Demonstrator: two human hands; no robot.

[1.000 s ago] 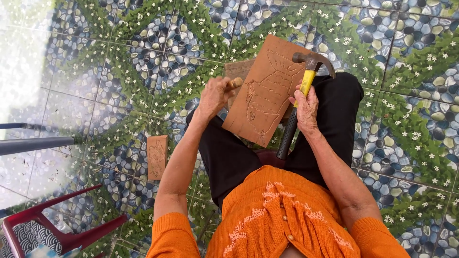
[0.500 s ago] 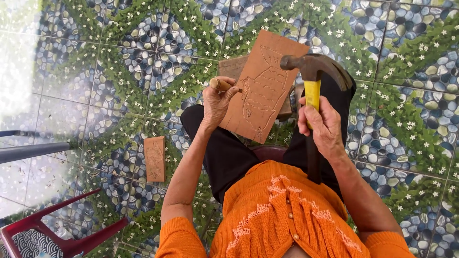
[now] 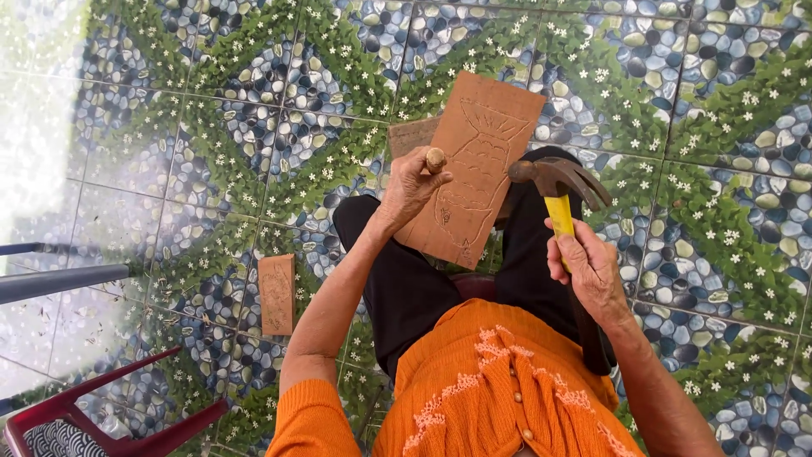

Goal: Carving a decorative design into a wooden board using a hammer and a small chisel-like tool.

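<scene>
A brown wooden board (image 3: pixel 479 161) with a carved outline rests tilted on my lap. My left hand (image 3: pixel 412 188) grips a wooden-handled chisel (image 3: pixel 435 158), its butt end sticking up and its tip against the board's left part. My right hand (image 3: pixel 585 268) is closed around the yellow handle of a claw hammer (image 3: pixel 554 180), whose dark head hangs a little to the right of the chisel, above the board's right edge. A second, smaller board (image 3: pixel 412 135) peeks out behind the first one.
Another small carved board (image 3: pixel 277 294) lies on the patterned pebble-and-flower tile floor (image 3: pixel 211 127) to my left. A dark red plastic chair (image 3: pixel 93 419) stands at the lower left, with grey metal bars (image 3: pixel 59 282) above it. I wear an orange cardigan and black trousers.
The hammer has swung down and left, from above my right knee toward the chisel. My left hand shifted slightly with the chisel on the board. The view moved a little.
</scene>
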